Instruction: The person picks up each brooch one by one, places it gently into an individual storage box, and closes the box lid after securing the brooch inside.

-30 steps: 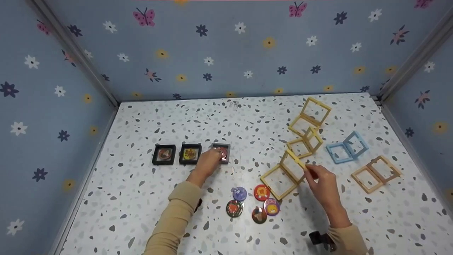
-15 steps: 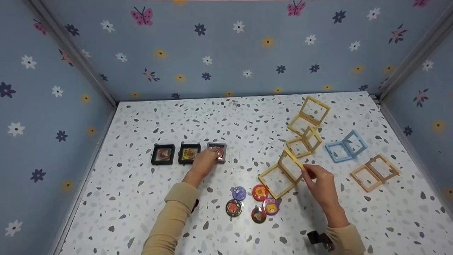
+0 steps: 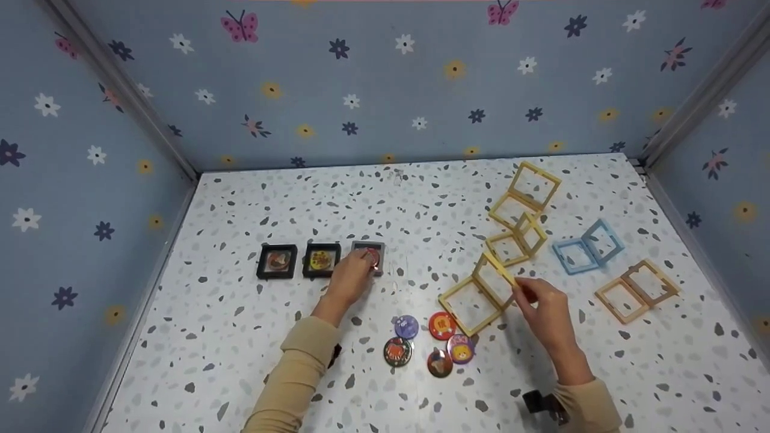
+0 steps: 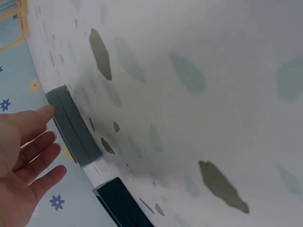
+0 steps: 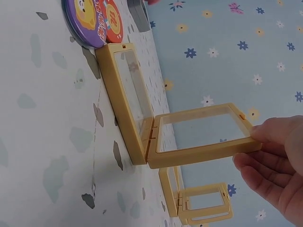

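In the head view, my left hand (image 3: 351,278) rests over a small grey display frame (image 3: 379,267) with a red round badge inside. The left wrist view shows the thumb (image 4: 46,112) at the edge of the closed grey frame, the other fingers loosely extended over its face. With thumb and fingers, my right hand (image 3: 546,316) pinches the raised lid of a yellow hinged display frame (image 3: 463,328). Its clear-windowed base lies on the table, the lid tilted up, as the right wrist view shows. Beside its corner lie a red badge (image 3: 443,325) and a purple bear badge (image 3: 461,349).
Two black frames (image 3: 277,278) holding badges stand in a row left of the grey one. Several badges, including a lilac one (image 3: 406,326), lie at the front. Open yellow, blue (image 3: 576,257) and tan (image 3: 623,302) frames stand at right. Flowered walls (image 3: 385,84) enclose the table.
The grey frame has slid slightly left under my left hand, closer to the nearest black frame. My right hand keeps its pinch on the yellow lid.
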The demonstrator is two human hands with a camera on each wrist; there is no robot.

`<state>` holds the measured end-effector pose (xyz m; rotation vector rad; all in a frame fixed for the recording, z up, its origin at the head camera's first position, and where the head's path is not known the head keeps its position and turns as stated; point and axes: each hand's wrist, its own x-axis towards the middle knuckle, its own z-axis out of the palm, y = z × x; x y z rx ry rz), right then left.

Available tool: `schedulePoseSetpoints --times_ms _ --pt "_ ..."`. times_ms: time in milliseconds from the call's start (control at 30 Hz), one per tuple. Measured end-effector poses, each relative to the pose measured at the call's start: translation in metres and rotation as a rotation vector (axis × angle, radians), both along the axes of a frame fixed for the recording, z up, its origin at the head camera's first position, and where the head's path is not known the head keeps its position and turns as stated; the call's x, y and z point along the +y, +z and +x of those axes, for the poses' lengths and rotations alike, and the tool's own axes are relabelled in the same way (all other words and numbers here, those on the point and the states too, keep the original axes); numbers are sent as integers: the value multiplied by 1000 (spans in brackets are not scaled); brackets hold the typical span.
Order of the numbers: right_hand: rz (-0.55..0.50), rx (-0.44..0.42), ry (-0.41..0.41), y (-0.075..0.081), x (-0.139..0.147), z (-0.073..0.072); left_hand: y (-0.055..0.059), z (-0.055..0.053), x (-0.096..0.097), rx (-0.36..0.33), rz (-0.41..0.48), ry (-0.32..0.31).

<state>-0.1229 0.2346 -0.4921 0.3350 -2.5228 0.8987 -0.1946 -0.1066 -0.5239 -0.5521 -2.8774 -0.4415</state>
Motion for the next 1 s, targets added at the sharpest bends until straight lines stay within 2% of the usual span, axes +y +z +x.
schedulePoseSetpoints --times_ms 200,267,367,533,733,1000 --pt "14 23 -4 1 0 1 3 9 14 97 59 3" --pt "16 22 -10 0 0 1 6 14 20 102 73 9" --pt "11 17 -12 0 0 1 11 21 31 69 90 20" --pt "8 -14 -17 1 -1 1 17 33 50 -25 101 28" --pt "2 -67 -26 2 -1 1 18 44 66 -95 96 16" --pt "4 -42 -18 1 0 1 19 56 82 -176 91 4"
